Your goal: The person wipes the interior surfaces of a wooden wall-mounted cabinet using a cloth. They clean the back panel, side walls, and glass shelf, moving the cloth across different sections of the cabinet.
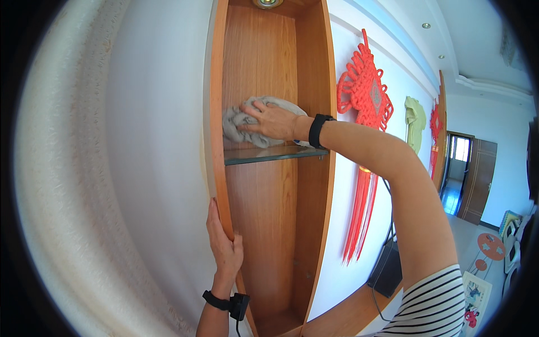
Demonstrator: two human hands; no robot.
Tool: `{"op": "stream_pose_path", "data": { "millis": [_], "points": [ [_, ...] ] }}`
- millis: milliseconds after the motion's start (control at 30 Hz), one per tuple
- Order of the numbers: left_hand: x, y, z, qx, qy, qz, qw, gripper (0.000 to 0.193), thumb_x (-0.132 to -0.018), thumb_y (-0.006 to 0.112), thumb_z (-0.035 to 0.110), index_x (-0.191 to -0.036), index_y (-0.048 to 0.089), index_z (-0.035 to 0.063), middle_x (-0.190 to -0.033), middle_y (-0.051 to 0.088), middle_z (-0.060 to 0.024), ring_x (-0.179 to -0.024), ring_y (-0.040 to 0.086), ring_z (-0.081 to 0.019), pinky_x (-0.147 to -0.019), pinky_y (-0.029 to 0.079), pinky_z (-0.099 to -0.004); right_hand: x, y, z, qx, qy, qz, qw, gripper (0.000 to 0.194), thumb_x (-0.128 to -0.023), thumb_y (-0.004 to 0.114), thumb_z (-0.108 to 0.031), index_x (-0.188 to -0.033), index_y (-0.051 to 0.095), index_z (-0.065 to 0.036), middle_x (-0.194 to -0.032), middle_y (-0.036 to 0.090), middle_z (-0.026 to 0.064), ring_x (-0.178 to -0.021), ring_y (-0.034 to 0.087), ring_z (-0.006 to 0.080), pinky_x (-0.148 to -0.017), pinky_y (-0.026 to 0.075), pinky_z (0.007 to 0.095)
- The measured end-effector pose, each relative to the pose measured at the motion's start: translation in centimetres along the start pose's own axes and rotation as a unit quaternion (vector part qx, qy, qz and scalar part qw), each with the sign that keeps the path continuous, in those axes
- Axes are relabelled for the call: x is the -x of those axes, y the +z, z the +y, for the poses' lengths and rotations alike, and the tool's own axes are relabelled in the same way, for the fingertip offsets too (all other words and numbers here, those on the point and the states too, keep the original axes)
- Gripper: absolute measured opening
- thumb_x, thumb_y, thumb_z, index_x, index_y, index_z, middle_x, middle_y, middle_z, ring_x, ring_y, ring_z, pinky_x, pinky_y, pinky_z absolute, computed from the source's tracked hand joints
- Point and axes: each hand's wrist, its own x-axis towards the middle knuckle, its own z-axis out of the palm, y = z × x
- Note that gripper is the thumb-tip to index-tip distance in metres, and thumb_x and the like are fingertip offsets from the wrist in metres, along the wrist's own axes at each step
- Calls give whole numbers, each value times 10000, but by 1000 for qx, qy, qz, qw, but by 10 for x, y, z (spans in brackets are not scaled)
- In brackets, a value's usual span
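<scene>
My right hand holds a crumpled grey cloth inside a tall wooden wall cabinet, above its glass shelf. The cloth lies against the wooden back panel, and part of it hangs near the shelf's right end. Lower down, my left hand grips the left front edge of the wooden cabinet, thumb on the inner side and fingers on the outer side. Both wrists carry black bands.
A red knotted hanging with a tassel is on the wall right of the cabinet. A black box with cables stands on a wooden ledge at lower right. A recessed light is at the cabinet's top.
</scene>
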Motion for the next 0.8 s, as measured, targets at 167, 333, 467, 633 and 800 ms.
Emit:
{"op": "stream_pose_path", "data": {
  "millis": [167, 333, 467, 633, 800],
  "points": [
    [0, 0, -1, -5, -10, 1, 1000, 819, -795, 509, -120, -1550, 203, -38, -1572, 302, -250, -1442, 317, -404, -1203, 252, -456, -31, 15, 31, 22, 167, 106, 980, 667, -823, 681, -129, -1459, 482, -170, -1429, 378, 215, -1229, 436, 444, -935, 504, 516],
    [1, 0, -6, 8, -14, -14, 1000, 802, -814, 516, -92, -1548, 198, -31, -1587, 276, -240, -1469, 279, -390, -1211, 220, -467, -68, 27, 113, -53, 382, 121, 915, 700, -839, 635, -156, -1501, 407, -173, -1436, 364, 241, -1255, 379, 534, -1036, 427, 579],
    [3, 0, -8, 3, -47, -31, 998, 807, -815, 533, -58, -1545, 189, -31, -1592, 253, -247, -1480, 259, -392, -1216, 201, -478, -73, 34, 171, -104, 474, 126, 866, 639, -899, 570, -213, -1509, 383, -168, -1474, 331, 247, -1323, 315, 560, -1098, 363, 604],
    [4, 2, -15, 9, -31, -21, 999, 824, -769, 527, -57, -1528, 208, -81, -1565, 293, -281, -1420, 332, -435, -1167, 281, -492, -62, 38, 228, -17, 493, 65, 867, 414, -881, 593, -224, -1228, 656, -6, -1287, 566, 301, -1220, 542, 462, -1000, 490, 502],
    [4, 2, -21, 25, -8, -20, 999, 818, -758, 522, -31, -1518, 224, -90, -1556, 295, -295, -1405, 340, -452, -1158, 287, -502, -59, 41, 238, -119, 556, 156, 808, 451, -908, 524, -250, -1198, 645, 75, -1249, 595, 346, -1198, 586, 463, -1030, 482, 437]
  ]
}}
